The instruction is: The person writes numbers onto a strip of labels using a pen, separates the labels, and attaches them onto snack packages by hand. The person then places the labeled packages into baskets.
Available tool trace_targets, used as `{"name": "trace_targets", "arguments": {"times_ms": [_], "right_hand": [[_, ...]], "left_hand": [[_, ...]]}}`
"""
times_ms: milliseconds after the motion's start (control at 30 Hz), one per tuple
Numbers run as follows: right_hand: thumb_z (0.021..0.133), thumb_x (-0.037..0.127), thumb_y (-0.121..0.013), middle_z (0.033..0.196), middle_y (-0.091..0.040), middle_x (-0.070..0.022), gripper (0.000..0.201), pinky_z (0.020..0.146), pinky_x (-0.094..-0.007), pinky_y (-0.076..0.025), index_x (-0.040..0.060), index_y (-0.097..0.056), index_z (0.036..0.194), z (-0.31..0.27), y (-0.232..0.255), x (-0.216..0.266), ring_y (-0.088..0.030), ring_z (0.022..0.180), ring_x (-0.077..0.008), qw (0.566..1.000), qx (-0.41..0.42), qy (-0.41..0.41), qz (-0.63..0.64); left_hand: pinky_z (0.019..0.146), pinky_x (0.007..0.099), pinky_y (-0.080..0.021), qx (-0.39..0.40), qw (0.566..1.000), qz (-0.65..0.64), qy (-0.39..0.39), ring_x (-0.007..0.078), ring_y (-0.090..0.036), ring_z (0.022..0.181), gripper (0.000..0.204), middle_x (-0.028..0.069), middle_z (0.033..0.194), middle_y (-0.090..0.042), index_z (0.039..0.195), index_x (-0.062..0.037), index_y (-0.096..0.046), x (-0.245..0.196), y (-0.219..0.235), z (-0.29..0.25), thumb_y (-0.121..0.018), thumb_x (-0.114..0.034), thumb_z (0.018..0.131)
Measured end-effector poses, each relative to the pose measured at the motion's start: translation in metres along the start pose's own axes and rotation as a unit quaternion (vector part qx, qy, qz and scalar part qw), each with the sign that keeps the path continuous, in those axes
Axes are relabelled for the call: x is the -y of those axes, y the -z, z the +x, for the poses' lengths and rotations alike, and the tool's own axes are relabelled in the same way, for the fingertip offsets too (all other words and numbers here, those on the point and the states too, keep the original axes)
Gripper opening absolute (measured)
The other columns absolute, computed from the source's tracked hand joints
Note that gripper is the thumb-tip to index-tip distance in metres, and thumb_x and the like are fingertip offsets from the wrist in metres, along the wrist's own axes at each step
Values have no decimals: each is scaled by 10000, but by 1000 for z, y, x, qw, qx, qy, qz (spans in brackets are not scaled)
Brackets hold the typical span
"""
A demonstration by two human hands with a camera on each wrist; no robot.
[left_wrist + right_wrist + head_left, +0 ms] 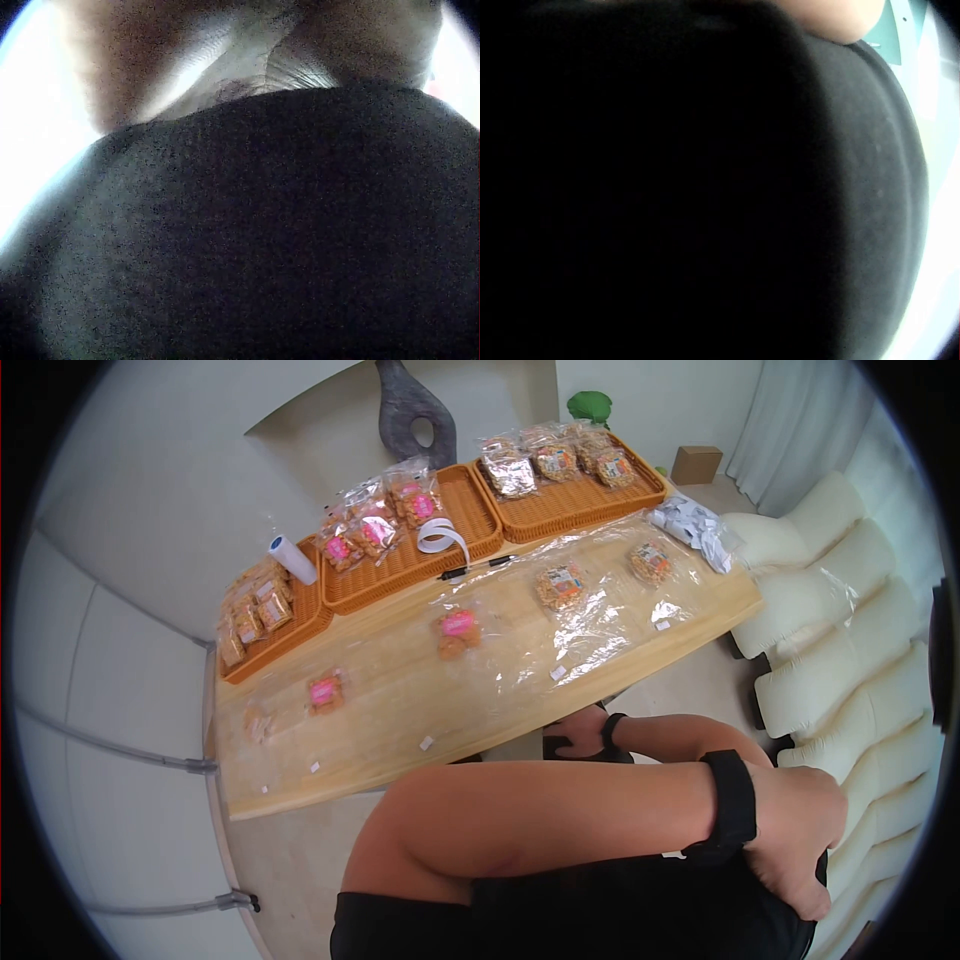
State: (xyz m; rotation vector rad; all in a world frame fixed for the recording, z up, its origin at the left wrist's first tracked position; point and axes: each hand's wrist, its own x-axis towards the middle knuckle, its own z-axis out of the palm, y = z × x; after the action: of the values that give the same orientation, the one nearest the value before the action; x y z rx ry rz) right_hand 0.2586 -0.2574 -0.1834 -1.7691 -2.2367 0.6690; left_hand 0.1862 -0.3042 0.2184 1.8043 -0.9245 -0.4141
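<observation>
My left arm crosses the front of the body in the head view. Its hand (pixel 795 830) bends over the edge of black clothing (pixel 690 905) at the lower right, the fingers curling down against the cloth. The left wrist view shows this hand (pixel 255 56) around a rounded form in dark fabric (pixel 255 225). Beyond the left forearm, my right hand (pixel 578 732) lies loosely over something black below the table edge. Black cloth (pixel 877 187) fills most of the right wrist view, with a fingertip (pixel 847 19) on its upper edge. Both wrists wear black bands.
The wooden table (pixel 290 750) bears several bagged snacks, including a pink-labelled bag (pixel 458 632), under clear film. Behind them stand wicker trays (pixel 560 515) of packets, a white roll (pixel 292 560), a paper strip (pixel 437 538) and crumpled paper (pixel 695 528). Cream seats (pixel 800 605) line the right.
</observation>
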Motion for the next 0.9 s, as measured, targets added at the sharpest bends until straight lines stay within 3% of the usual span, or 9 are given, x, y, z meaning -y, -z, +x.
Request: {"name": "trace_targets", "arguments": {"times_ms": [233, 433, 500, 533, 600, 833, 900], "right_hand": [[814, 399, -659, 1339, -603, -138, 554, 1082, -506, -401, 112, -635, 1286, 1, 2, 1, -508, 1288, -366, 1000, -5, 8, 8], [817, 398, -662, 1342, -598, -136, 540, 1084, -494, -404, 105, -641, 1269, 1, 5, 2, -510, 1291, -352, 1000, 7, 2, 6], [816, 401, -664, 1345, -596, -136, 541, 1084, -492, -406, 105, -642, 1268, 1, 5, 2, -510, 1292, -352, 1000, 13, -5, 13], [816, 401, -665, 1348, -595, -137, 542, 1083, -491, -407, 104, -641, 1268, 0, 9, 5, -511, 1292, -352, 1000, 15, -6, 8], [816, 402, -666, 1351, -593, -137, 543, 1081, -491, -409, 104, -641, 1269, 0, 10, 7, -512, 1292, -351, 1000, 14, -9, 5], [796, 435, -667, 1267, -628, -121, 523, 1007, -440, -474, 121, -682, 1214, 1, 0, 1, -572, 1218, -310, 999, -30, 14, -32], [797, 436, -665, 1272, -627, -121, 524, 1010, -440, -472, 121, -682, 1216, 2, 0, 0, -571, 1222, -310, 999, -23, 13, -33]], "left_hand": [[696, 436, -543, 12, 1000, -11, -5, 380, -664, 732, 606, 253, 695, -651, 698, 95, -659, 3, 1, -2, -740, -504, 647], [663, 436, -543, -44, 997, -23, -65, 394, -653, 676, 613, 251, 628, -620, 646, 93, -649, 14, -12, 2, -749, -512, 643], [634, 435, -541, -128, 986, -10, -108, 397, -641, 629, 620, 247, 585, -598, 606, 91, -634, 20, -24, 5, -759, -515, 637], [634, 435, -541, -127, 986, -12, -109, 397, -641, 629, 620, 247, 585, -598, 606, 91, -634, 17, -19, 3, -759, -515, 637], [639, 441, -540, -52, 997, -6, -56, 398, -638, 633, 635, 249, 589, -598, 614, 102, -634, 12, -7, -2, -759, -520, 641], [660, 447, -542, -61, 997, 7, -49, 405, -644, 663, 660, 258, 619, -609, 647, 115, -645, 10, -8, -9, -757, -536, 645], [629, 444, -541, -238, 959, 46, -150, 403, -641, 628, 655, 254, 598, -602, 623, 114, -632, 19, -26, -6, -778, -525, 630]]}}
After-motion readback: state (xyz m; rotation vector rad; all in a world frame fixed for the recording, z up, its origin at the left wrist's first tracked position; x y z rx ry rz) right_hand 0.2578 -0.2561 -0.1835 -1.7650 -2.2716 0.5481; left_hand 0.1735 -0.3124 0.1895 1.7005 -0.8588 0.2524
